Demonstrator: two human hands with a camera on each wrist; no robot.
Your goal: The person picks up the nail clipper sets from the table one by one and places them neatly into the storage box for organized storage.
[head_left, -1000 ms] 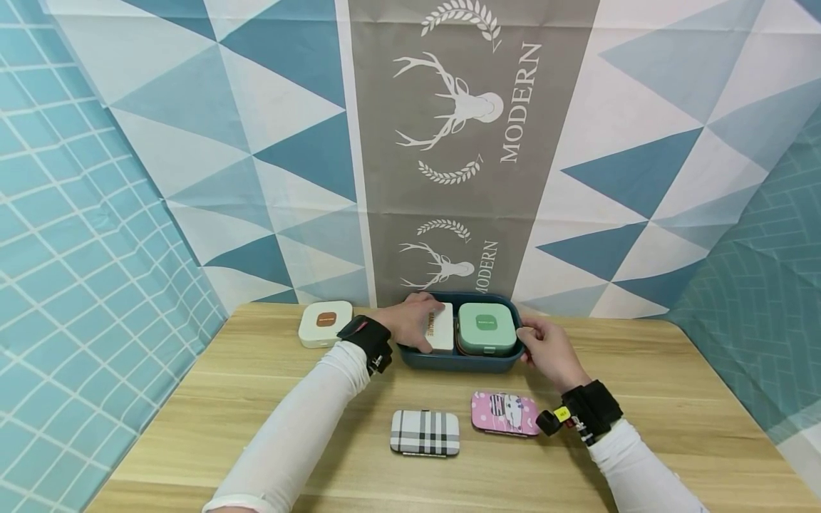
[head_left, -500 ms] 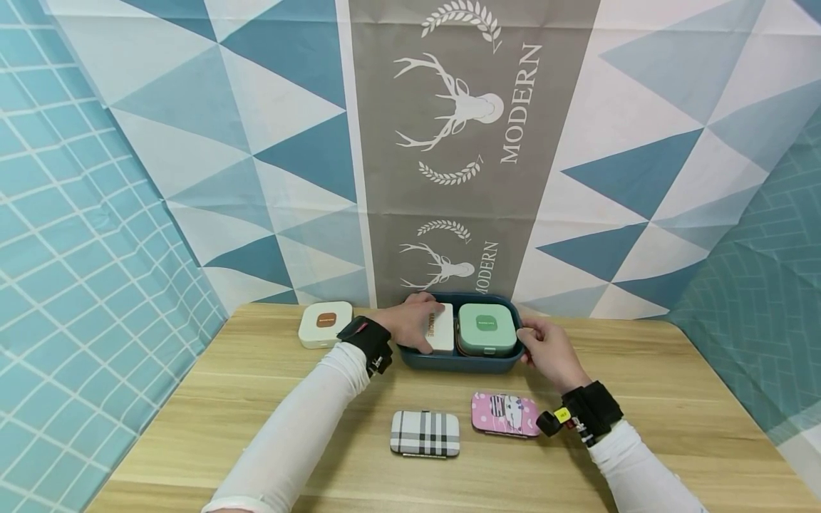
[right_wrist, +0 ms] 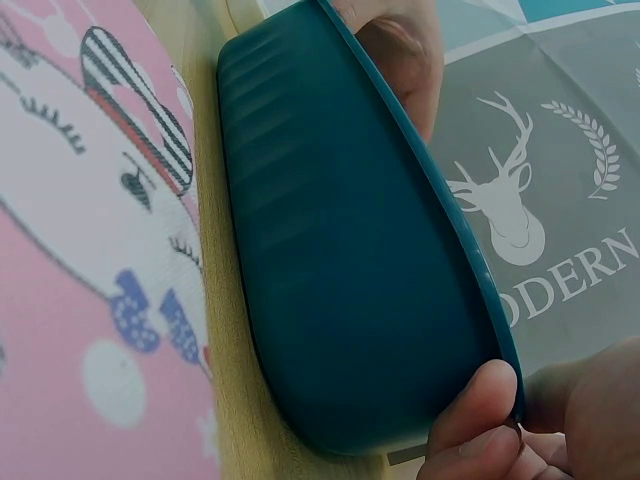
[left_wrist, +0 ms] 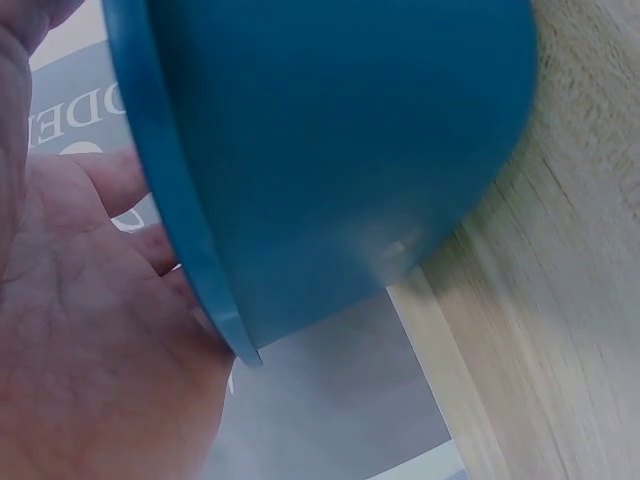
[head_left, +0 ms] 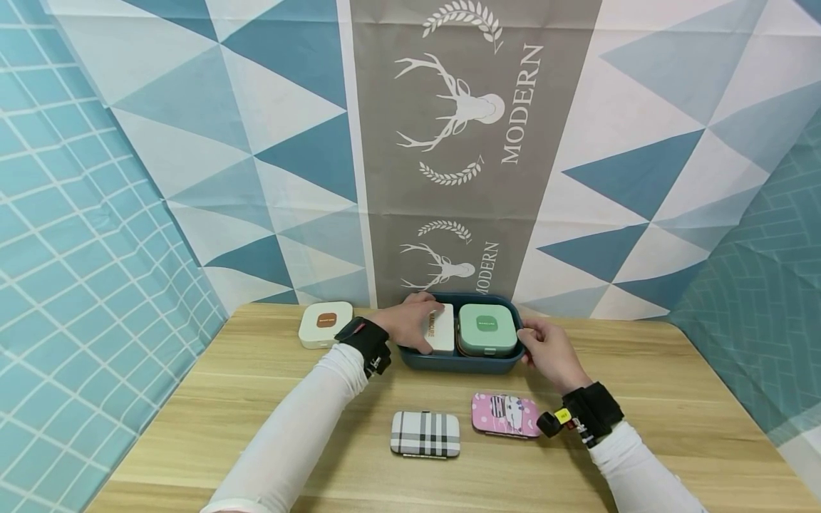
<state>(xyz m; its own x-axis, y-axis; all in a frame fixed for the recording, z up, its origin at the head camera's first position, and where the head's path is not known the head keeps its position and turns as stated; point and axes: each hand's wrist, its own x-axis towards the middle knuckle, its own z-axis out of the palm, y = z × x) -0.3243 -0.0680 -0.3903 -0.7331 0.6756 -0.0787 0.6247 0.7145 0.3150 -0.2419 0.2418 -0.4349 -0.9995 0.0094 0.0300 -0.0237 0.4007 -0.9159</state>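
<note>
Blue bin [head_left: 462, 364] is sitting at the back of the bench [head_left: 545, 477], its long side facing the person. Left hand [head_left: 408, 324] is reaching over the bin's left end and appears to be pinching the white box [head_left: 442, 331], thumb at the front edge, fingers at the back; the bin wall is hiding the fingertips in the left wrist view, so the exact contact is hard to tell. The white box is lying inside the bin, left part, "MANICURE" lettering showing sideways on top. Right hand [head_left: 550, 354] is gripping the bin's rim at its right end, thumb pressing on the outside.

Green box [head_left: 487, 328] is lying inside the bin, right part, just beside the white box, darker green label facing up. Cream case [head_left: 326, 322] with a brown label is lying left of the bin, near the left wrist strap [head_left: 367, 344]. Plaid tin [head_left: 425, 434], black and white, is lying in front of the bin, well apart from it. Pink tin [head_left: 505, 415] with a cat print is lying in front of the bin's right part, nearer to it than the plaid tin is; right wrist camera is seeing it up close. Grey panel [head_left: 398, 192] with white deer heads and "MODERN" is hanging behind the bin, blue and white triangles flanking it.
</note>
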